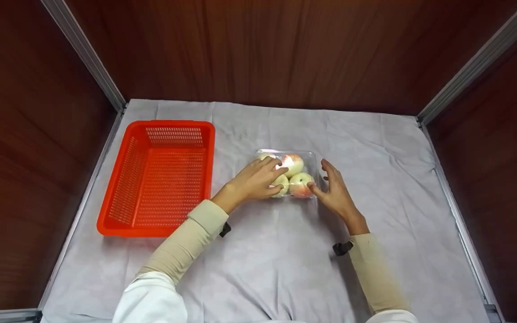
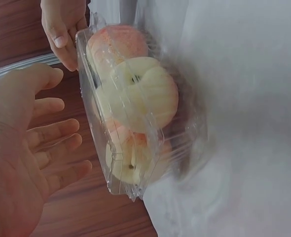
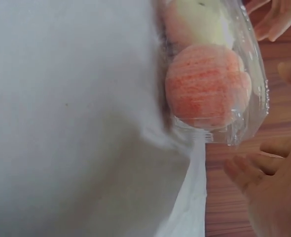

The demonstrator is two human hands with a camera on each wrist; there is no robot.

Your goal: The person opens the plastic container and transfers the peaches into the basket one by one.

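Observation:
A clear plastic clamshell box [image 1: 311,167] holds several pale yellow peaches [image 1: 300,185] with red blush and sits on the cloth. My left hand [image 1: 258,178] is over the box's left part in the head view, hiding some of the fruit. In the left wrist view, that hand [image 2: 24,143] has its fingers spread and loosely bent, with a gap between them and the lid. At the box's right side is my right hand [image 1: 337,193], thumb and fingers apart. The right wrist view shows this hand [image 3: 278,182] beside the box, gripping nothing.
A red-orange plastic basket [image 1: 211,179] with slotted sides stands on the left of the grey-white cloth [image 1: 375,179]. Dark wood-grain panels [image 1: 285,54] with metal edge strips enclose the back and both sides.

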